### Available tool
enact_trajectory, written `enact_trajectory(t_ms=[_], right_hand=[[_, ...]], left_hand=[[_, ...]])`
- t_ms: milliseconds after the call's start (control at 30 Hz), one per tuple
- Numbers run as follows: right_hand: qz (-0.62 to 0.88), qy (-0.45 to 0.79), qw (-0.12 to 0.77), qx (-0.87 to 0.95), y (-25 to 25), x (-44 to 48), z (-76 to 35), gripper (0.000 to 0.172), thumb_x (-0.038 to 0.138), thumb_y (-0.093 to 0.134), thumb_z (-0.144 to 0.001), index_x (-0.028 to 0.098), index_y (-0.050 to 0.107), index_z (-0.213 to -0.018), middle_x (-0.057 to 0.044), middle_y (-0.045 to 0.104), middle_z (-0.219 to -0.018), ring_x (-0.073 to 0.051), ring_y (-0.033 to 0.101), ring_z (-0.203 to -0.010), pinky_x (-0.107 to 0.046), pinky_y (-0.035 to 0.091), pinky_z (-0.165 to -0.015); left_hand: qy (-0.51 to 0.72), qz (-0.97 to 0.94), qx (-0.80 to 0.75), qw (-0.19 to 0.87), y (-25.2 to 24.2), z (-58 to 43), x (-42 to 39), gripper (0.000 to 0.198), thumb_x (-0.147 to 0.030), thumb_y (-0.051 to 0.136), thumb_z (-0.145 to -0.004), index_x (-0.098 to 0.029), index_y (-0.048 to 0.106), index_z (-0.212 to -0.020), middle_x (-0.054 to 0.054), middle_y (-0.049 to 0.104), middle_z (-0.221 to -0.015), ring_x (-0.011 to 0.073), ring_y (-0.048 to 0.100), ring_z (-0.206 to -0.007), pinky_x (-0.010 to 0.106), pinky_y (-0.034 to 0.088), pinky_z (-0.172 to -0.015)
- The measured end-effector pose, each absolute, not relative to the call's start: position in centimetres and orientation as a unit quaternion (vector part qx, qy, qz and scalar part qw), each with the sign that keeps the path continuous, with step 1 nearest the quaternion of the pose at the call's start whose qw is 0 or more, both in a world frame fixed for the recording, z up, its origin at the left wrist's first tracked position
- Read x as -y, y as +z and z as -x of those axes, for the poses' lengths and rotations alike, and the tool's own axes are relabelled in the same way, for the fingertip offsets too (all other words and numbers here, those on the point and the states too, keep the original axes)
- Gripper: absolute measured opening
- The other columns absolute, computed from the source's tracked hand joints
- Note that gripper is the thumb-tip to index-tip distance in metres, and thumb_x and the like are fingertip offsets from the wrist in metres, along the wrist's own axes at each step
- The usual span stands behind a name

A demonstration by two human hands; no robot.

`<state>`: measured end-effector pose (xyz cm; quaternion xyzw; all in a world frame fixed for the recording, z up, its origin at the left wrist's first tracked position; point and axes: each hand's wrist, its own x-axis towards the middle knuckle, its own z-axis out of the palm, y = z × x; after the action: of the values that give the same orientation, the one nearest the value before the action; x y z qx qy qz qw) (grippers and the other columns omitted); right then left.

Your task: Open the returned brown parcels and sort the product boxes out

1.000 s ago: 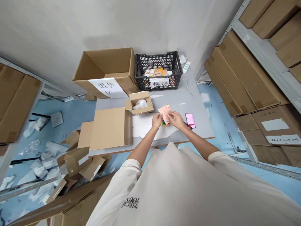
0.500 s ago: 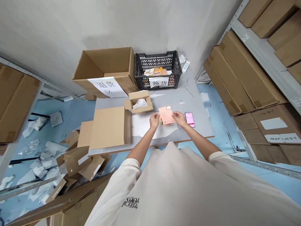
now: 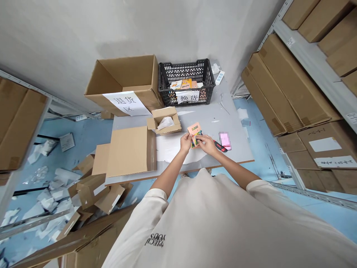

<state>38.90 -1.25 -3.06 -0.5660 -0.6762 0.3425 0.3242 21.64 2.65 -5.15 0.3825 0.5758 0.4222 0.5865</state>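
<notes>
Both my hands hold a small pink card pack with a colourful print, just above the grey table. My left hand grips its left edge with closed fingers. My right hand pinches its lower right side. A pink phone and a red and black cutter lie on the table just right of my right hand. A small open carton with white wrapping inside sits a little beyond my left hand.
A flat cardboard box lies at the table's left. A large open carton with a paper label and a black plastic crate with small packs stand at the back. Shelves of cartons line the right. Cardboard scraps litter the floor.
The pink pack has been turned over: its barcode side showed before, its colourful printed side shows now. My hands have drawn closer together on it.
</notes>
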Motion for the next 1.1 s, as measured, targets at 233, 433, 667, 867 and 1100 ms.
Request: enact_trajectory(t_ms=[233, 433, 667, 867, 1100], right_hand=[[0.643, 0.415, 0.33, 0.553, -4.8, 0.6, -40.6, 0.036, 0.031, 0.075, -0.089, 0.023, 0.08, -0.124, -0.012, 0.084, -0.124, -0.029, 0.079, -0.11, -0.047, 0.062, -0.108], [0.596, 0.555, 0.33, 0.478, -4.9, 0.9, -38.9, 0.024, 0.042, 0.081, -0.084, 0.021, 0.079, -0.095, -0.006, 0.085, -0.094, -0.024, 0.079, -0.088, -0.039, 0.066, -0.09], [0.597, 0.567, 0.431, 0.37, -3.9, 0.4, -36.0, 0.05, 0.055, 0.094, -0.07, 0.019, 0.085, -0.103, -0.006, 0.081, -0.083, -0.021, 0.072, -0.074, -0.038, 0.063, -0.078], [0.614, 0.545, 0.447, 0.355, -3.0, 0.5, -34.8, 0.052, 0.056, 0.094, -0.072, 0.019, 0.087, -0.107, -0.005, 0.082, -0.084, -0.023, 0.074, -0.08, -0.038, 0.064, -0.08], [0.626, 0.537, 0.448, 0.345, -1.9, -2.1, -35.5, 0.045, 0.049, 0.095, -0.074, 0.02, 0.081, -0.106, -0.006, 0.083, -0.093, -0.023, 0.077, -0.086, -0.039, 0.066, -0.088]], left_hand=[[0.424, -0.313, -0.574, 0.627, -4.5, -18.6, -2.2, 0.036, -0.055, 0.081, -0.092, -0.019, 0.076, -0.098, 0.01, 0.084, -0.1, 0.0253, 0.079, -0.095, 0.041, 0.065, -0.087], [0.435, -0.319, -0.561, 0.628, -3.9, -16.7, -2.0, 0.044, -0.062, 0.083, -0.089, -0.019, 0.078, -0.1, 0.01, 0.085, -0.101, 0.0254, 0.079, -0.095, 0.04, 0.065, -0.086], [0.401, -0.389, -0.544, 0.626, -3.9, -14.0, -1.0, 0.049, -0.061, 0.087, -0.085, -0.019, 0.082, -0.111, 0.009, 0.084, -0.107, 0.0219, 0.077, -0.091, 0.033, 0.06, -0.08], [0.393, -0.431, -0.543, 0.604, -4.7, -12.6, -1.4, 0.044, -0.049, 0.093, -0.081, -0.019, 0.082, -0.11, 0.001, 0.072, -0.079, 0.0168, 0.07, -0.07, 0.031, 0.057, -0.071], [0.432, -0.424, -0.526, 0.598, -4.6, -13.6, -4.7, 0.044, -0.043, 0.096, -0.078, -0.017, 0.08, -0.109, 0.002, 0.075, -0.081, 0.0181, 0.072, -0.073, 0.033, 0.062, -0.074]])
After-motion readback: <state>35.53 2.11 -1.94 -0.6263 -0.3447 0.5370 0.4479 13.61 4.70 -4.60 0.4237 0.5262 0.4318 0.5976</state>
